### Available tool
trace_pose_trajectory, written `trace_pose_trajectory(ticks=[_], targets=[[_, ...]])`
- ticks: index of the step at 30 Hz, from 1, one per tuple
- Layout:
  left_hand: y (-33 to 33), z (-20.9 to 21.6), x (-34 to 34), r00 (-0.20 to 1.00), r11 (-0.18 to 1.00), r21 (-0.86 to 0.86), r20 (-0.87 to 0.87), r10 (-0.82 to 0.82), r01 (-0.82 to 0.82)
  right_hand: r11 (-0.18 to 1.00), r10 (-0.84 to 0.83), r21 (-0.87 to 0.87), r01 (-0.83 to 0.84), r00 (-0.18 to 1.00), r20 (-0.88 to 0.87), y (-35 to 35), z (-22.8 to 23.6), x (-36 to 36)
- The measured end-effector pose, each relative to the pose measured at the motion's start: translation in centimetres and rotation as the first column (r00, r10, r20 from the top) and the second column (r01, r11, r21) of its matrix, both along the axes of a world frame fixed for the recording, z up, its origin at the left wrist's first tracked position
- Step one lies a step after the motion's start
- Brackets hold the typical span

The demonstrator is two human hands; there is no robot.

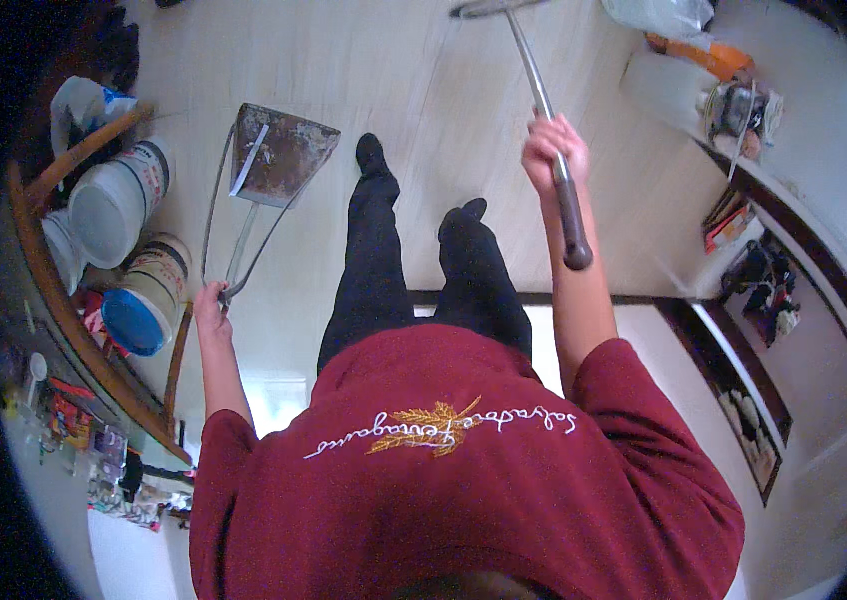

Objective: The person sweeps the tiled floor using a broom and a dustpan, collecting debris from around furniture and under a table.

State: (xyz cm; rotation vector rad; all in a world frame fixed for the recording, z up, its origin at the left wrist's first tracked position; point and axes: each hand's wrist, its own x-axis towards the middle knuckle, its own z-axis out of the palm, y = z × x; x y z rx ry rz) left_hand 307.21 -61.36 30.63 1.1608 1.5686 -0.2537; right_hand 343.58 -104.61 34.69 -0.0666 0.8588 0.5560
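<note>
My left hand point(213, 304) is closed round the end of a long-handled metal dustpan point(294, 155). The dustpan's rusty, stained pan points away from me over the pale floor, to the left of my feet. A light strip lies across the pan. On the right, my right hand point(554, 152) grips a broom point(530, 62) by its silver stick, just above the dark brown end grip. The stick slants away from me, and its dark head is partly cut off by the top edge of the view. The two tools are apart.
White buckets point(104, 215), one with a blue lid point(135, 322), stand at the left beside a curved wooden table edge point(94, 350). At the far right are plastic bags point(660, 14) and an orange item point(709, 57). Shelves point(744, 240) with assorted goods line the right wall.
</note>
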Motion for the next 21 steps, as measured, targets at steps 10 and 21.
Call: trace_pose_trajectory(ticks=[10,21], targets=[[-6.0,0.2,-1.7,0.958,0.957,-0.044,-0.036,0.285,-0.286,0.96,0.104,-0.23,-0.158,0.968,-0.23,-16.5,3.0,-1.1],[-16.6,5.2,0.3,0.837,0.836,0.021,0.008,0.548,-0.548,0.759,0.226,-0.548,-0.353,0.931,-0.287,-32.0,-11.5,13.0]])
